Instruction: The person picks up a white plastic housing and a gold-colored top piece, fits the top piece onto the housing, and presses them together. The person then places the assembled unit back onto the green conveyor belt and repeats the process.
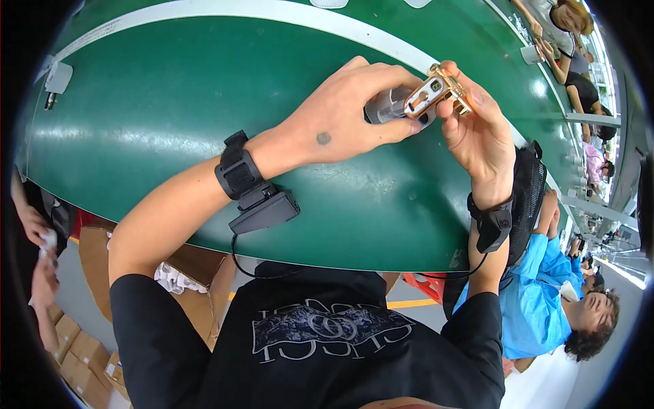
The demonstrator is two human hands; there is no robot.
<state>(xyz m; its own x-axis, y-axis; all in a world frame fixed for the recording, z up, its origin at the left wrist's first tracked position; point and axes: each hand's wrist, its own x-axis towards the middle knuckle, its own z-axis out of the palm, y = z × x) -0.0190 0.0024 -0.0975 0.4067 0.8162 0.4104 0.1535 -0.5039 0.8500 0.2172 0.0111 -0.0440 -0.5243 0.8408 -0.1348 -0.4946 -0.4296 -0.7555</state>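
Observation:
My left hand [344, 112] reaches over the green tabletop, its thumb and fingers curled round a clear, greyish plastic piece [386, 109]. Much of that piece is hidden by the hand. Close beside it, my right hand [484, 133] pinches a small gold-coloured device [426, 97] between thumb and fingers. The device has a pale face with a small dark window, and gold metal parts project from its edge. The two pieces overlap in the picture; whether they are joined or only touching I cannot tell.
The green worktable [204, 82] has a white strip [272, 11] along its far side. A white tag-like piece [58, 78] lies at the far left. Below are an open cardboard box [204, 273] and stacked cartons [85, 354]. A person in blue [535, 307] sits at the right.

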